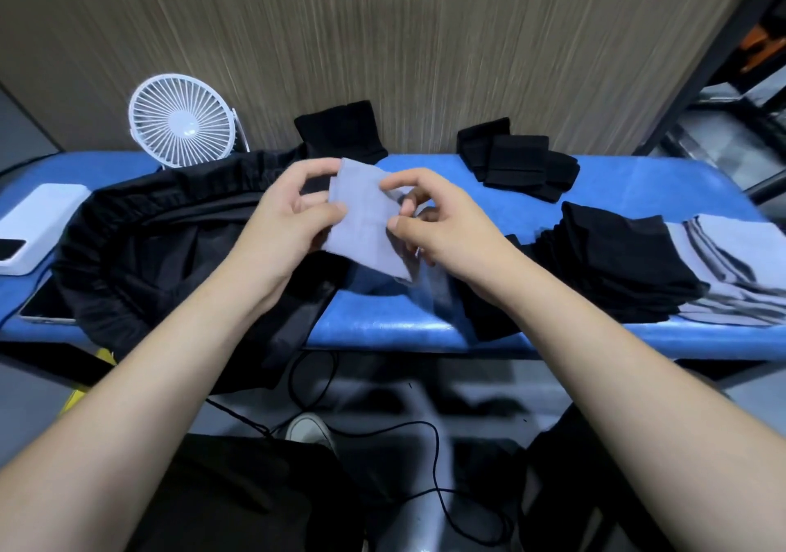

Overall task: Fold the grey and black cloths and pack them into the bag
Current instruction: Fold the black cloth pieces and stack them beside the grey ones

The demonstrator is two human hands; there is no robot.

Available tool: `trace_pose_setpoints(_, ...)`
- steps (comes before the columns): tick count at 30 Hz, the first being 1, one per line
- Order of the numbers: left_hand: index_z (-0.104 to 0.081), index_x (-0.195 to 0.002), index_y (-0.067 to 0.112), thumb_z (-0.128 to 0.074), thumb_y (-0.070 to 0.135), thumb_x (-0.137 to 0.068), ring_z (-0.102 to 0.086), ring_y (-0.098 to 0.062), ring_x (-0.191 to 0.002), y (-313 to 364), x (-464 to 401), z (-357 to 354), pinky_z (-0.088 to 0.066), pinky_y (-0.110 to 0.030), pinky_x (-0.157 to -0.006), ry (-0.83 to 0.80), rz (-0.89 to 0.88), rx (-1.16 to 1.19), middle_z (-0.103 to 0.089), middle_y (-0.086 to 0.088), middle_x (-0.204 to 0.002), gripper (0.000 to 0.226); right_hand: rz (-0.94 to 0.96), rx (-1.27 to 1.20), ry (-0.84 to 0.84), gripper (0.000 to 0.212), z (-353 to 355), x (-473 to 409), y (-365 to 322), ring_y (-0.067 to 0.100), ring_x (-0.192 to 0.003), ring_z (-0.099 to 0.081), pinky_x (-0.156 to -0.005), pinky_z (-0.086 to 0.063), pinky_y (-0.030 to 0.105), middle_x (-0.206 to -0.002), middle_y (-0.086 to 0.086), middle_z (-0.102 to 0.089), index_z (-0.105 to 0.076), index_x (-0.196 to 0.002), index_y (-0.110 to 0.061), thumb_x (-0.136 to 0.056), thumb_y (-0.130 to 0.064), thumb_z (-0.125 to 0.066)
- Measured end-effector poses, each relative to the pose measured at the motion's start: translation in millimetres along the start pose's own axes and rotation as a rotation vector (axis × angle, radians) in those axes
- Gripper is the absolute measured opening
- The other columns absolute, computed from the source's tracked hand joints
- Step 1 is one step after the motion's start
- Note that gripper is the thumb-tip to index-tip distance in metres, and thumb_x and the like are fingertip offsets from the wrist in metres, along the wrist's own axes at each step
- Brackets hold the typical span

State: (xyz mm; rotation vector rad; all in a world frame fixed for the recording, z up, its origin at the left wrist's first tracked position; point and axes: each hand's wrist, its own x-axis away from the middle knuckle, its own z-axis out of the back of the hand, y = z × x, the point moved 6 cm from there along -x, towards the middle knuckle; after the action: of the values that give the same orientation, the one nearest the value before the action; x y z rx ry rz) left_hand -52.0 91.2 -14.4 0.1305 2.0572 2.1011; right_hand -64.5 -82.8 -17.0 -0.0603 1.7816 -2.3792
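Grey cloth folded in mid-air above the bench.

The grey cloth is pinched by the left hand and right hand over the blue bench, just beside the black bag at its left end; unfolded stacks wait at the right edge.
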Motion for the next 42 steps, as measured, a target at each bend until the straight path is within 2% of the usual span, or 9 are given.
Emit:
trace_pose_setpoints(5, -0.045, -0.141, 0.028, -0.047, -0.01, -0.094, -0.067, -0.015, -0.089, 17, -2, 13, -0.054, -0.023, -0.079, 0.05, -0.127, 0.208, -0.074, -0.007, -0.101, 0.061, -0.063, -0.041, 0.147, 0.038, 16, -2, 12, 0.011, -0.073, -0.053, -0.066, -0.047, 0.029, -0.103, 0.001, -0.054, -0.055, -0.121, -0.032, -0.087, -0.023, -0.071)
trace_pose_setpoints(8, -0.052, -0.134, 0.028, -0.046, -0.007, -0.095, -0.062, -0.013, -0.087, 23, -3, 18, -0.05, -0.023, -0.072, 0.065, -0.164, 0.253, -0.068, -0.005, -0.108, 0.052, -0.101, -0.231, 0.054, 0.037, 12, -1, 13, 0.016, -0.09, -0.065, -0.08, -0.051, 0.037, -0.103, 0.003, -0.064, -0.055, -0.123, -0.033, -0.09, -0.022, -0.069)
trace_pose_setpoints(11, -0.062, -0.117, 0.024, -0.045, -0.005, -0.095, -0.059, -0.013, -0.08, 22, -5, 15, -0.048, -0.023, -0.062, 0.064, -0.154, 0.228, -0.063, -0.005, -0.103, 0.04, -0.079, -0.52, -0.047, 0.03, 6, 1, 5, 0.015, -0.077, -0.061, -0.072, -0.054, 0.033, -0.082, 0.001, -0.061, -0.056, -0.121, -0.021, -0.095, -0.008, -0.061)
trace_pose_setpoints(14, -0.069, -0.105, 0.019, -0.047, -0.004, -0.096, -0.059, -0.011, -0.077, 22, -6, 8, -0.05, -0.022, -0.058, 0.094, -0.119, 0.196, -0.065, 0.0, -0.097, 0.032, -0.043, -0.59, -0.058, 0.03, 8, 0, 2, 0.016, -0.07, -0.054, -0.061, -0.049, 0.032, -0.089, 0.005, -0.057, -0.059, -0.117, -0.017, -0.092, -0.001, -0.062)
trace_pose_setpoints(18, -0.07, -0.103, 0.017, -0.049, 0.0, -0.097, -0.057, -0.01, -0.07, 27, -14, -7, -0.045, -0.023, -0.054, 0.084, -0.117, 0.145, -0.064, 0.002, -0.087, 0.027, -0.026, -0.533, 0.045, 0.037, 26, 3, 2, 0.013, -0.067, -0.049, -0.054, -0.038, 0.028, -0.105, 0.004, -0.053, -0.061, -0.121, -0.01, -0.088, 0.007, -0.064)
trace_pose_setpoints(26, -0.068, -0.109, 0.018, -0.069, 0.012, -0.091, -0.043, -0.01, -0.063, 41, -35, -81, -0.038, -0.02, -0.053, -0.039, -0.236, -0.064, -0.058, 0.014, -0.081, 0.019, 0.02, -0.431, 0.274, 0.04, 114, 31, 4, 0.013, -0.07, -0.047, -0.054, -0.037, 0.023, -0.103, 0.004, -0.06, -0.063, -0.121, -0.014, -0.087, 0.007, -0.062)
trace_pose_setpoints(30, -0.066, -0.114, 0.014, -0.071, 0.008, -0.088, -0.045, -0.02, -0.064, 49, -38, -140, -0.042, -0.024, -0.062, -0.126, -0.28, -0.082, -0.065, 0.002, -0.105, 0.027, 0.058, -0.418, 0.406, 0.038, 169, 55, 11, 0.018, -0.08, -0.055, -0.057, -0.037, 0.024, -0.108, 0.006, -0.065, -0.063, -0.118, -0.017, -0.085, 0.003, -0.064)
trace_pose_setpoints(33, -0.066, -0.116, 0.013, -0.074, 0.01, -0.085, -0.042, -0.025, -0.067, 47, -40, -188, -0.037, -0.035, -0.062, -0.161, -0.269, -0.074, -0.062, 0.001, -0.103, 0.032, 0.067, -0.393, 0.508, 0.033, 211, 80, 19, 0.018, -0.078, -0.055, -0.054, -0.037, 0.022, -0.105, 0.007, -0.065, -0.066, -0.107, -0.022, -0.081, -0.001, -0.066)
trace_pose_setpoints(42, -0.064, -0.112, 0.025, -0.073, 0.012, -0.088, -0.047, -0.021, -0.061, 28, -35, -306, -0.042, -0.032, -0.064, -0.315, -0.187, -0.08, -0.062, 0.011, -0.097, 0.029, -0.022, -0.051, 0.817, 0.024, 305, 156, 49, 0.009, -0.061, -0.049, -0.054, -0.039, 0.022, -0.085, -0.008, -0.057, -0.069, -0.1, -0.018, -0.082, -0.003, -0.068)
